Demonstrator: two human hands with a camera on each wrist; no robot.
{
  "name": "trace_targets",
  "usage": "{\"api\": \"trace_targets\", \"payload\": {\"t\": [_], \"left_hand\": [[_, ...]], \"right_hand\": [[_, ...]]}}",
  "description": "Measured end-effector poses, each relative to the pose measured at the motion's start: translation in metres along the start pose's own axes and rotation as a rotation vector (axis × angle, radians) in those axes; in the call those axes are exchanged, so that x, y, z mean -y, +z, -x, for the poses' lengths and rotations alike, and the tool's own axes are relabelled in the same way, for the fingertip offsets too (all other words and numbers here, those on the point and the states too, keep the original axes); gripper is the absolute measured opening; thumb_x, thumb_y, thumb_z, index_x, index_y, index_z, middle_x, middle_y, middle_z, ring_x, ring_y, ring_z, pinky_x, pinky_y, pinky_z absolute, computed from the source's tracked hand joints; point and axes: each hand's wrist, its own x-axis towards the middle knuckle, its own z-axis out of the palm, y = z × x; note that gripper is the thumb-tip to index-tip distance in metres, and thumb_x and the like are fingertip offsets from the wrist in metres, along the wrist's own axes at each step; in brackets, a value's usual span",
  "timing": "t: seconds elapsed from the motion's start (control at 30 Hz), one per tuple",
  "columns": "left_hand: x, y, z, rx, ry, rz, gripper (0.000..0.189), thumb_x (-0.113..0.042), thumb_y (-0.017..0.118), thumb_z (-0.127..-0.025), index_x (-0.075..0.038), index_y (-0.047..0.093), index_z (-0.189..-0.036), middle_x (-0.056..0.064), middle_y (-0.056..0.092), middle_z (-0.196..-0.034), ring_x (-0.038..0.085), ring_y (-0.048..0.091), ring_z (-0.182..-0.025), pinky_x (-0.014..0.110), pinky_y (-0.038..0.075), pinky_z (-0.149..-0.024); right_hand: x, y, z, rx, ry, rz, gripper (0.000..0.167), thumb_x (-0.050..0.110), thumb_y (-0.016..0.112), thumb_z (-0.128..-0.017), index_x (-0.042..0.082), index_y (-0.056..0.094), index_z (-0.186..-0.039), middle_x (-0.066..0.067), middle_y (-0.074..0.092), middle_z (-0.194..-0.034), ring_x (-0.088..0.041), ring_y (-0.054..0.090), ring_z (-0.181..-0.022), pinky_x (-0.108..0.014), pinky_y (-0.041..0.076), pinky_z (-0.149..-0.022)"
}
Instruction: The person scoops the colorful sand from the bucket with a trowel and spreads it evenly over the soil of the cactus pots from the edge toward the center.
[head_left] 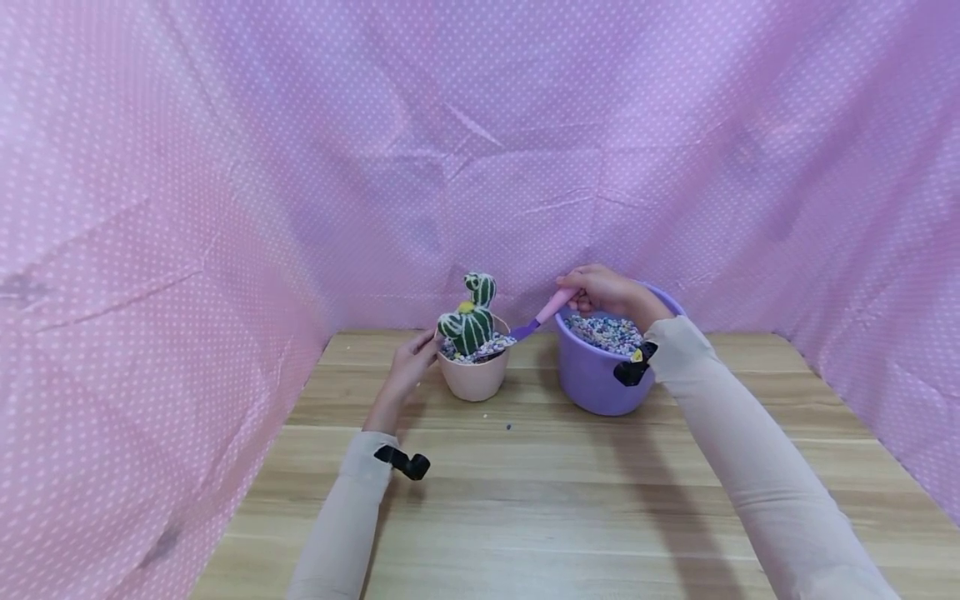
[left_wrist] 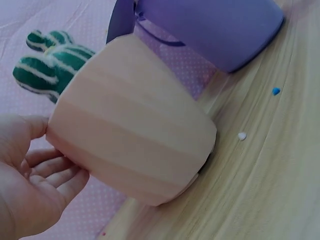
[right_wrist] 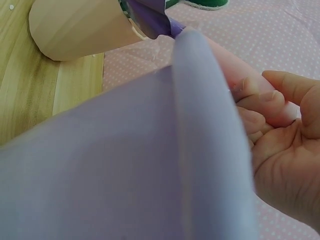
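Observation:
A green toy cactus (head_left: pixel 469 329) with white stripes and a yellow tuft stands in a pale peach flowerpot (head_left: pixel 474 383) among small coloured pebbles. My left hand (head_left: pixel 411 362) holds the pot at its left rim, the thumb at the edge and the fingers against the side in the left wrist view. In my right hand (head_left: pixel 600 287) is the pink handle of a small garden trowel (head_left: pixel 557 307). Its purple blade reaches over the pot's right rim, with pebbles at its tip. The right hand is above a purple bucket (head_left: pixel 600 387) that contains more pebbles (head_left: pixel 606 333).
Pot and bucket stand side by side on a wood-grain table (head_left: pixel 495 508). A few loose pebbles, one of them blue (left_wrist: pixel 276 91) and one white (left_wrist: pixel 242 136), lie near the pot. Pink dotted cloth (head_left: pixel 517 167) hangs behind and at both sides.

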Motion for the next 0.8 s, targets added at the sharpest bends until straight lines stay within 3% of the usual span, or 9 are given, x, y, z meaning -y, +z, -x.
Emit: {"api": "trace_targets", "payload": {"t": [0.23,0.53,0.63,0.8], "left_hand": [[0.0015,0.0001,0.0047,0.005,0.020,-0.029,0.053,-0.004,0.055,-0.101,0.005,0.042,-0.152,0.025,0.045,-0.155,0.034,0.044,-0.146,0.043,0.041,-0.121],[-0.0006,-0.0020,0.0010,-0.004,0.038,-0.003,0.049,-0.007,0.053,-0.104,0.005,0.044,-0.150,0.023,0.045,-0.156,0.034,0.046,-0.144,0.040,0.041,-0.120],[-0.0010,-0.0003,0.0033,-0.028,0.043,-0.016,0.048,-0.006,0.056,-0.103,0.005,0.046,-0.149,0.024,0.048,-0.153,0.034,0.047,-0.143,0.040,0.042,-0.120],[-0.0009,-0.0001,0.0050,-0.011,0.034,-0.047,0.050,-0.006,0.057,-0.102,0.005,0.046,-0.149,0.025,0.049,-0.151,0.035,0.047,-0.143,0.042,0.041,-0.120]], "right_hand": [[-0.0012,-0.0005,-0.0002,0.010,-0.003,0.003,0.027,0.016,0.045,-0.109,0.001,0.061,-0.094,-0.002,0.060,-0.066,-0.009,0.043,-0.052,-0.019,0.038,-0.051],[-0.0002,0.0015,0.0000,0.027,-0.018,0.002,0.027,0.017,0.047,-0.108,0.001,0.060,-0.091,0.000,0.060,-0.064,-0.009,0.042,-0.051,-0.020,0.038,-0.051],[0.0001,0.0014,0.0010,0.030,-0.020,0.004,0.028,0.018,0.047,-0.108,0.001,0.060,-0.089,0.000,0.060,-0.063,-0.010,0.041,-0.051,-0.020,0.037,-0.051],[0.0005,0.0014,0.0011,0.014,-0.010,0.007,0.029,0.015,0.045,-0.108,0.002,0.061,-0.089,-0.001,0.059,-0.063,-0.010,0.041,-0.050,-0.019,0.038,-0.050]]}}
